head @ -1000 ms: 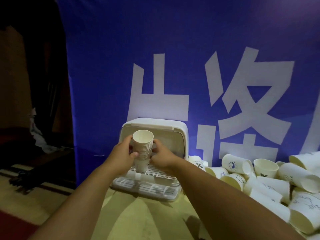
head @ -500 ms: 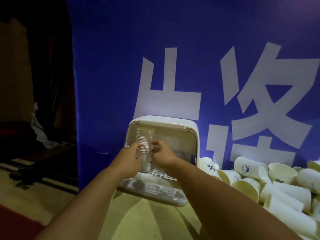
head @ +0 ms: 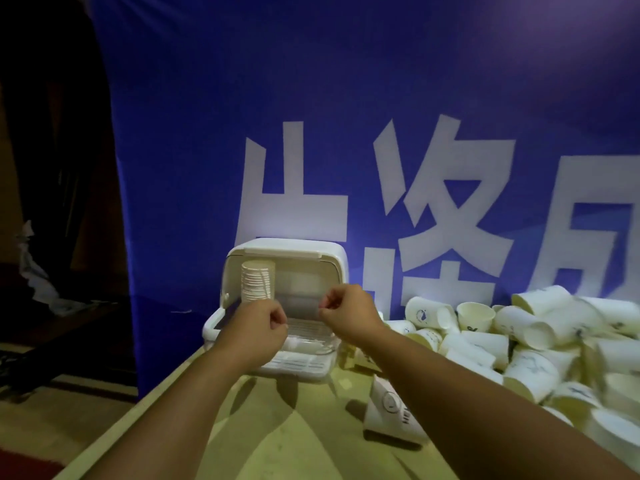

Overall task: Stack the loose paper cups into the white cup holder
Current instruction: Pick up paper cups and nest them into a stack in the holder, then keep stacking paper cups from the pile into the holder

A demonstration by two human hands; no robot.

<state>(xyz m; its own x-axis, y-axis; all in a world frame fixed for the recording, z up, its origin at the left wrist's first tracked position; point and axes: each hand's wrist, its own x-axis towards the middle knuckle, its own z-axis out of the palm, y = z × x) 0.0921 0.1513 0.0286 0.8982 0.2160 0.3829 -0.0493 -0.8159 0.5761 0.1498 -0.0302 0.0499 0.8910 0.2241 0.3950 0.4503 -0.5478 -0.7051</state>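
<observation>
The white cup holder (head: pixel 332 258) stands at the table's far edge with its front open. Inside it, on the left, a stack of nested paper cups (head: pixel 258 280) sits upside down. My left hand (head: pixel 258 332) hovers just below and in front of that stack, fingers curled into the palm, with nothing seen in it. My right hand (head: pixel 349 315) is level with it in front of the holder's right half, thumb and fingertips drawn together, with nothing visible between them. Neither hand touches the stack. A heap of loose paper cups (head: pixel 526 337) lies to the right.
One printed cup (head: pixel 391 410) lies on the yellowish table (head: pixel 277 431) beside my right forearm. A blue banner with large white characters (head: pixel 346 133) hangs right behind the holder. The table's left edge drops to a dark floor.
Both hands carried the cup stack into the holder, turned it upside down and let go. They have since drawn back a little, and the stack stays inside.
</observation>
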